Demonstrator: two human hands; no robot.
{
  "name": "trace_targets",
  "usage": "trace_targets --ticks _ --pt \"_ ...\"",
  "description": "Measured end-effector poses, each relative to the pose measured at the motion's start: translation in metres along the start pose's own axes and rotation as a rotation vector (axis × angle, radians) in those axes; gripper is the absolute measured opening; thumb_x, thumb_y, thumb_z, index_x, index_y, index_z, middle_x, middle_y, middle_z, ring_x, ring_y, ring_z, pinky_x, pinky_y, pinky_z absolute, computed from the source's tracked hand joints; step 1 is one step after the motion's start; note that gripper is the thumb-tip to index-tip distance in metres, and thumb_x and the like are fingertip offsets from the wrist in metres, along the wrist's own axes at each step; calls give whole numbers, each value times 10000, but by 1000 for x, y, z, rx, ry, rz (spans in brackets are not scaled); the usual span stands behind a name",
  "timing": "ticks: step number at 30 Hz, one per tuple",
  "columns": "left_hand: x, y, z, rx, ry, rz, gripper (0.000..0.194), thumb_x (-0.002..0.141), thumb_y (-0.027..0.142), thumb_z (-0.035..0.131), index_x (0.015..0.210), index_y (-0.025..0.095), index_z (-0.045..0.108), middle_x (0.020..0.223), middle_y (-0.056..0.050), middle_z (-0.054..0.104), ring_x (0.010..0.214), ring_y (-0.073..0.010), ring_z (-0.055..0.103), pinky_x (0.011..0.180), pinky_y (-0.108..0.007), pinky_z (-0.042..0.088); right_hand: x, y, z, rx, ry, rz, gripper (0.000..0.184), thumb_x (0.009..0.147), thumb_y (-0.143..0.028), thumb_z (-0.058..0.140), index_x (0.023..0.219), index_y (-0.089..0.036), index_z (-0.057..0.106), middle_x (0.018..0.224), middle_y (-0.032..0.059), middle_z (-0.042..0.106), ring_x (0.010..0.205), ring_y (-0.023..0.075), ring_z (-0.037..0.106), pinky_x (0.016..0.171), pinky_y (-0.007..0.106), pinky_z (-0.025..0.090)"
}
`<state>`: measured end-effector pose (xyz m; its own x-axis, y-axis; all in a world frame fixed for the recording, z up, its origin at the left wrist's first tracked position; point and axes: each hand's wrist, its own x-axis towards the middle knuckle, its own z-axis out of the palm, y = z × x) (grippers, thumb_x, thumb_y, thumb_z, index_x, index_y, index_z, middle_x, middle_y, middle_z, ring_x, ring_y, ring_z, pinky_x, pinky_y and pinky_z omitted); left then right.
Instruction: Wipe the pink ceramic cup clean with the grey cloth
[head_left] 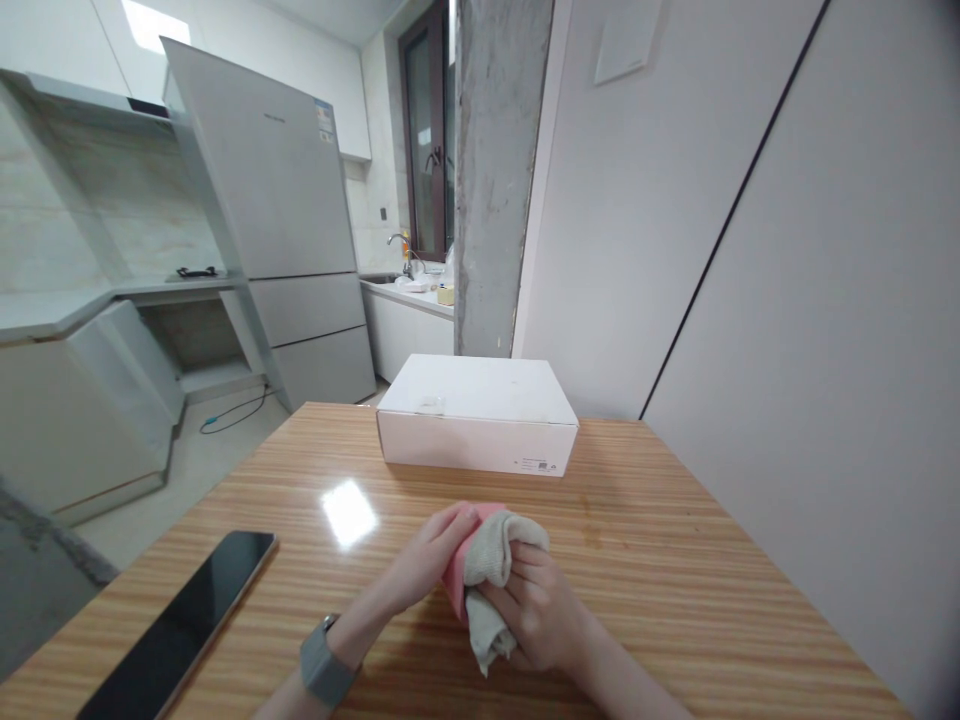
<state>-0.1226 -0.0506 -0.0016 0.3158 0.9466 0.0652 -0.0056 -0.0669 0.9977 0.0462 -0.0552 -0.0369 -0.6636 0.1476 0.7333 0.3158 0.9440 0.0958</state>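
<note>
A dark-screened phone (180, 630) lies face up near the left edge of a wood-grain table (675, 560), with a silver-gray refrigerator (277, 190) standing on the kitchen floor beyond. A gray watch (326, 665) circles the person's left wrist. Toward the table's far edge sits a closed white box (480, 440), small print and symbols at the lower right of its front. In front of it, the left hand (435, 550) is clasped on a pink item (454, 585), plain and evenly colored, held over the table near its middle; most of its shape is hidden by the hand and cloth, and whether it touches the tabletop cannot be told. Against its right side is a light gray cloth (487, 565), soft, finely textured and bunched in folds, one end hanging low. The right hand (540, 605) is closed on the cloth, fingers bent into its folds. Farther right rises a pale wall panel (810, 330) crossed by a dark seam.
</note>
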Motion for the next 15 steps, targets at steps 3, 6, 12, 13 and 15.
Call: trace_targets --ticks 3,6,12,13,15 --pt "-2 4 6 -68 55 -1 397 856 491 521 1009 157 674 1045 -53 681 1014 -216 556 951 -291 374 1 1 -8 -58 22 14 384 893 -312 324 1066 -91 585 805 144 700 769 268 646 776 432 495" --pt "-3 5 9 -106 36 -9 405 848 496 529 1026 163 677 1076 -56 683 1058 -222 552 977 -296 367 1 -1 -14 -89 32 15 396 897 -301 322 1094 -74 580 819 151 711 766 272 656 764 429 504" --pt "-2 2 8 -110 112 4 369 815 493 569 886 158 707 953 -50 710 959 -232 579 934 -309 400 6 -7 -17 -88 40 110 399 871 -315 365 1123 -89 578 926 151 715 903 289 653 843 440 483" --pt "-2 1 9 -125 134 17 363 807 493 578 883 162 707 953 -47 710 962 -233 578 938 -309 400 7 -7 -17 -103 41 125 412 874 -318 361 1144 -87 569 959 157 710 937 297 644 853 445 476" --pt "-1 -1 12 -150 180 32 369 800 503 581 894 168 704 969 -45 709 988 -239 573 952 -313 398 8 -7 -18 -130 49 145 425 886 -324 346 1169 -84 554 994 164 701 967 303 633 856 446 469"
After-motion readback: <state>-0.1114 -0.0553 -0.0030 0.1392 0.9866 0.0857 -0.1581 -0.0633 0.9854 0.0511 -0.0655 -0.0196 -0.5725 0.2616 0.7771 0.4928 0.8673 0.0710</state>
